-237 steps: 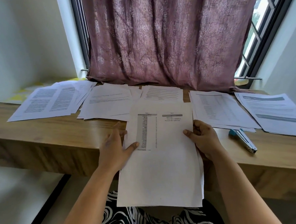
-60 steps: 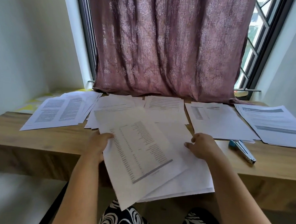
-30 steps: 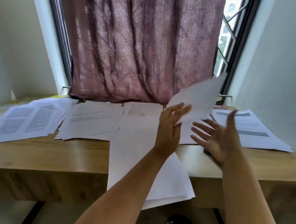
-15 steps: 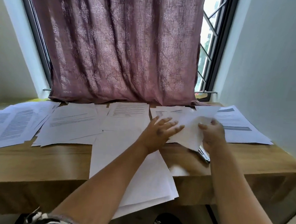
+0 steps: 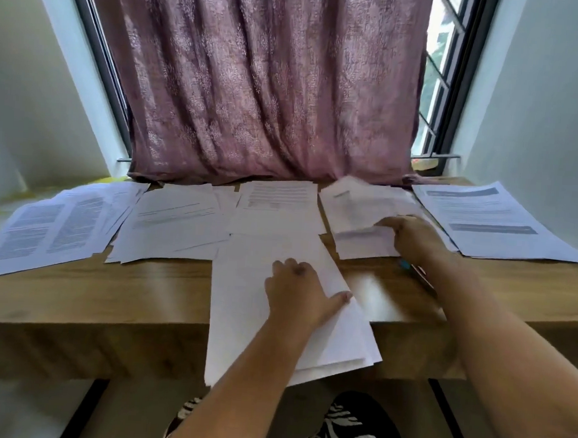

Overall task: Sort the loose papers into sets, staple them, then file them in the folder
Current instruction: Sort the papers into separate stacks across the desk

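Left hand (image 5: pixel 301 292) lay flat on white unsorted paper stack (image 5: pixel 262 305) overhanging desk edge, right hand (image 5: pixel 415 238) w/ fingers on white sheet pile (image 5: pixel 365 220) beyond it — grip unclear — should square edges before releasing.

Wooden table (image 5: pixel 73 293) set against a window (image 5: pixel 437 92) with dark frame and grille, daylight entering at right. Mauve patterned curtain (image 5: pixel 272 82) hangs to the tabletop's far edge. Pale walls (image 5: pixel 542 99) flank both sides.
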A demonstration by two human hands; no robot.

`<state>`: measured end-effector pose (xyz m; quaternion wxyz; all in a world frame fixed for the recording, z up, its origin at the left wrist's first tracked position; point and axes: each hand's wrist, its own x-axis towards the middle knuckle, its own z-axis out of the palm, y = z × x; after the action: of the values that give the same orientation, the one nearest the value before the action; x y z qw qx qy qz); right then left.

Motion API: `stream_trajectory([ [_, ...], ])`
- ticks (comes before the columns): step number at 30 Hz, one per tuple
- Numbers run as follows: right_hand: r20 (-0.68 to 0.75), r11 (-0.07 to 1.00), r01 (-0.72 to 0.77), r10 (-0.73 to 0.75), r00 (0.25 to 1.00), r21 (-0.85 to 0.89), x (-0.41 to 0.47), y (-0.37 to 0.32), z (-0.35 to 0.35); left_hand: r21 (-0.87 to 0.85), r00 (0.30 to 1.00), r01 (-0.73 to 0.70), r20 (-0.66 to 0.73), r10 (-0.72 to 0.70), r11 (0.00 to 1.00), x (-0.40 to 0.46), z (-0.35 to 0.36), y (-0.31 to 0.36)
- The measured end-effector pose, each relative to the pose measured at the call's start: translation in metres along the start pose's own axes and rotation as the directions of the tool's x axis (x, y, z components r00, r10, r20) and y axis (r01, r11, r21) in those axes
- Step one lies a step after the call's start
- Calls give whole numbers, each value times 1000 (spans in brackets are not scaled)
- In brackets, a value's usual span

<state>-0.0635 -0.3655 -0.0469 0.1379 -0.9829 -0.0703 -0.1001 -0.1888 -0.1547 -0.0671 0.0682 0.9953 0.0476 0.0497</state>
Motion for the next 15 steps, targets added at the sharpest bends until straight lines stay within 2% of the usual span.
stream_trajectory([
  [3, 188, 989, -140, 145, 971, -36, -5, -12, -2, 16, 1000, 5, 13, -6, 1000, 4, 1, -7],
  [6, 263, 983, -173, 181, 948, -55, -9, -21, -3, 25, 1000, -14, -5, 14, 1000, 7, 2, -11],
  [8, 235, 990, -142, 135, 963, 13, -15, -29, -3, 29, 1000, -17, -16, 17, 999, 9, 1, -13],
  [10, 149, 982, -102, 78, 986, 159, -27, -40, -5, 17, 999, -21, -29, 22, 1000, 11, 2, -15],
  [13, 30, 910, -93, 88, 996, 403, -53, -62, -6, -18, 999, -42, -17, 41, 999, 12, -2, -23],
  [15, 97, 896, -130, 97, 991, 426, -72, -77, -3, -172, 1000, -26, 12, 29, 985, 14, -7, -39],
])
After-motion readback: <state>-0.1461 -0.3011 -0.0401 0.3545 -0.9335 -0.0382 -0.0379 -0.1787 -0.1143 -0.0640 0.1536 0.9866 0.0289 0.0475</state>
